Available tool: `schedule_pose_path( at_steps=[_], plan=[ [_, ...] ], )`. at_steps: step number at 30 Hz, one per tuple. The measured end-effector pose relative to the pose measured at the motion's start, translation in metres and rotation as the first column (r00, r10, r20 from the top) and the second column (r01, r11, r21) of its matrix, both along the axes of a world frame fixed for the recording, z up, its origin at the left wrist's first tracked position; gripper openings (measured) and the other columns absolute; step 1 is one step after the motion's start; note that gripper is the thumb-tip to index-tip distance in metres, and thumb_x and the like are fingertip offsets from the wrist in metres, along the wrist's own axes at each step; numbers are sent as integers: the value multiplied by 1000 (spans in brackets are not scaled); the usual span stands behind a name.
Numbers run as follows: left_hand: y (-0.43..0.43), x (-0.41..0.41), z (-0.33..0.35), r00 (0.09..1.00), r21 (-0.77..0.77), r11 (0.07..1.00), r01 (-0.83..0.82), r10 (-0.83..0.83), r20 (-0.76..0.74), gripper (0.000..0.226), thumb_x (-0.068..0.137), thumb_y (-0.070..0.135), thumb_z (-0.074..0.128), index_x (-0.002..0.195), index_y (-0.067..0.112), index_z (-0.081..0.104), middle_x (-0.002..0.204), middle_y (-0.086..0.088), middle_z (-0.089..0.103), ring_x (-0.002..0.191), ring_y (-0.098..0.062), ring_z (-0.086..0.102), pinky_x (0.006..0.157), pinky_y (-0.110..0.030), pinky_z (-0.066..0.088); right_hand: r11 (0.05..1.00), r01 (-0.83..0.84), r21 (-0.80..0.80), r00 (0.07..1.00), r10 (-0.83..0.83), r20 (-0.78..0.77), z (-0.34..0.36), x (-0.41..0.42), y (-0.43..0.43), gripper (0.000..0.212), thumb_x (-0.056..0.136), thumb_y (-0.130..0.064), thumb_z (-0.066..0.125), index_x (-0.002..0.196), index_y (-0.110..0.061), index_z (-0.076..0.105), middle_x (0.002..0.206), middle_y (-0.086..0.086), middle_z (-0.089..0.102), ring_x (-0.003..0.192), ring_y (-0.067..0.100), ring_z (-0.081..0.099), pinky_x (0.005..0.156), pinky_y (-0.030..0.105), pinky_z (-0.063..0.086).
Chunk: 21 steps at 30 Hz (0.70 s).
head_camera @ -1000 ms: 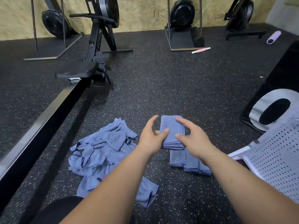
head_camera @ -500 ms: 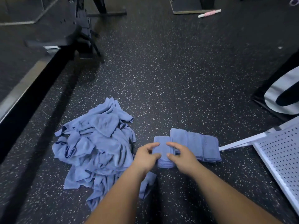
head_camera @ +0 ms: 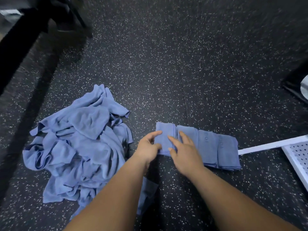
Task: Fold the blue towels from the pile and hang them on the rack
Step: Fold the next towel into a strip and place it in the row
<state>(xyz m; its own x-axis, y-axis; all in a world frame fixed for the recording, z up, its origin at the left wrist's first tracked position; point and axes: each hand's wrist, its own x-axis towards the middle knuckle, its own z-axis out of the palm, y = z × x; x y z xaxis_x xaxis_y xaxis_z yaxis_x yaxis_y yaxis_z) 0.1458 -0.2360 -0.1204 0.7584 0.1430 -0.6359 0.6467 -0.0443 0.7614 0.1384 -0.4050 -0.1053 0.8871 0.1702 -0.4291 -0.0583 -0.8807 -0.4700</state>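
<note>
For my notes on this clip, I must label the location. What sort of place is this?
Probably a gym or fitness room. The floor is black speckled rubber matting, a long dark machine rail runs at the upper left, and many identical blue towels lie in a pile.

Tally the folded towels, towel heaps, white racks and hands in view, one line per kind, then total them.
Folded blue towels: 4
Heap of unfolded blue towels: 1
White perforated rack: 1
Hands: 2, left hand and right hand
Total: 8
</note>
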Motion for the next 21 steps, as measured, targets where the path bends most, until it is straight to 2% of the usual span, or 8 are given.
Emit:
schedule_pose_path(
  at_steps=[3,5,8,10,12,15,18,21],
  plan=[
    [-3,5,-19,999,11,999,43,-43,-10,63,86,-17,60,128,28,71,119,-7,74,84,-17,65,79,-32,57,985,-130,-114,992,130,-6,-17,4,-8,57,109,-49,43,164,-41,30,178,-2,2,163,24,3,129,48,22],
    [-4,6,-30,998,12,998,61,-61,-12,64,85,-19,59,127,28,70,122,-7,74,87,-14,69,82,-33,59,959,-214,-184,976,217,-8,-25,2,-13,60,109,-52,40,165,-38,24,178,-1,-5,163,27,-1,127,49,22],
    [-1,6,-40,995,26,995,100,-100,10,65,85,-21,58,129,26,69,122,-4,75,84,-2,71,76,-23,58,923,-275,-268,953,298,50,-34,-5,-17,63,108,-55,41,166,-34,27,178,1,-3,163,32,3,125,51,25],
    [2,6,-46,980,116,976,186,-194,55,65,84,-15,62,130,31,67,128,-2,73,97,-5,71,90,-29,59,913,-280,-297,944,319,90,-37,-10,-18,67,105,-56,47,165,-30,32,178,3,3,162,35,10,123,52,29],
    [5,7,-49,909,365,856,365,-413,59,63,88,0,69,137,40,61,135,5,65,117,-15,61,107,-38,51,898,-305,-316,937,342,67,-39,-12,-19,74,104,-60,46,167,-29,24,178,3,-3,163,35,4,124,52,25],
    [0,7,-46,777,715,500,488,-622,-96,64,96,24,70,150,46,45,141,2,48,124,-27,43,109,-42,42,868,-345,-356,931,364,-16,-35,-11,-17,79,106,-64,37,170,-29,6,176,2,-18,163,33,-11,128,52,16],
    [-8,3,-32,750,777,383,499,-640,-166,63,99,34,65,155,46,37,144,-4,42,127,-30,40,107,-45,43,860,-366,-356,928,366,-68,-25,-5,-12,80,105,-66,34,169,-30,2,175,3,-21,162,33,-15,129,53,13],
    [-7,-19,-16,758,811,353,467,-632,-162,60,100,44,60,155,39,37,144,-7,42,128,-32,42,105,-47,44,862,-379,-337,923,376,-79,-12,-4,-14,76,105,-66,34,168,-34,7,175,3,-22,162,32,-12,129,53,14]
  ],
)
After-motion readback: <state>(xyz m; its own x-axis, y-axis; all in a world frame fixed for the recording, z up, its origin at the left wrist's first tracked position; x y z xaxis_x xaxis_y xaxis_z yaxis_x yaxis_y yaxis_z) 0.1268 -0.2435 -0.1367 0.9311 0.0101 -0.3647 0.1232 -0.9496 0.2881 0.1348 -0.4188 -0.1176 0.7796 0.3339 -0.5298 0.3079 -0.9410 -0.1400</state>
